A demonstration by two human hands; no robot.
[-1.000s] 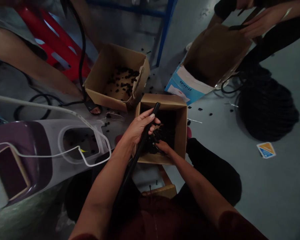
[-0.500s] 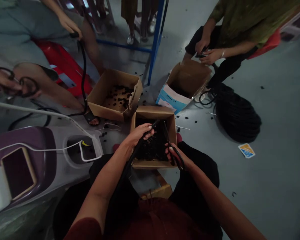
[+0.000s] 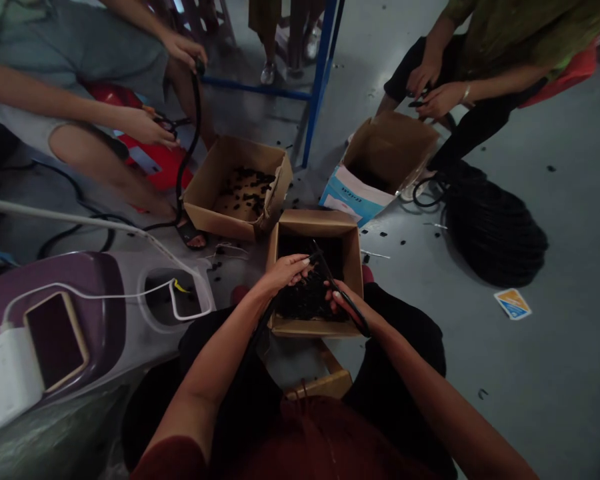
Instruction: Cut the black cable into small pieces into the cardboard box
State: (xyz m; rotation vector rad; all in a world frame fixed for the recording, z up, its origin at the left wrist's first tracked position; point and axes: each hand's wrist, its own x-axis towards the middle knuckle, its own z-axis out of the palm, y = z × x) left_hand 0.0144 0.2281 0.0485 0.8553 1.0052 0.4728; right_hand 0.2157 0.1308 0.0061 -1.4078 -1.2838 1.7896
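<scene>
Over a cardboard box (image 3: 314, 328) between my knees, my left hand (image 3: 291, 270) pinches a black rubber strip (image 3: 263, 325) close to its end. The strip trails back under my left forearm. My right hand (image 3: 344, 299) is wrapped round the handles of dark scissors (image 3: 329, 272). Their blades point up and left, meeting the strip's end just beyond my left fingertips. Whether the blades are fully closed is hard to see in the dim light. Black cut pieces (image 3: 305, 300) lie in the box below my hands.
Another cardboard box (image 3: 207, 190) with black pieces stands front left, a blue-and-white carton (image 3: 363, 207) front right. Two people sit beyond, hands on black strips. A black coil (image 3: 497, 230) lies right. A phone (image 3: 55, 340) and white power bank (image 3: 10, 377) rest on a purple stool (image 3: 105, 313).
The scissor blades have come over to the strip's end by my left fingers. The co-worker at left has brought both hands up toward a strip. The view has shifted slightly.
</scene>
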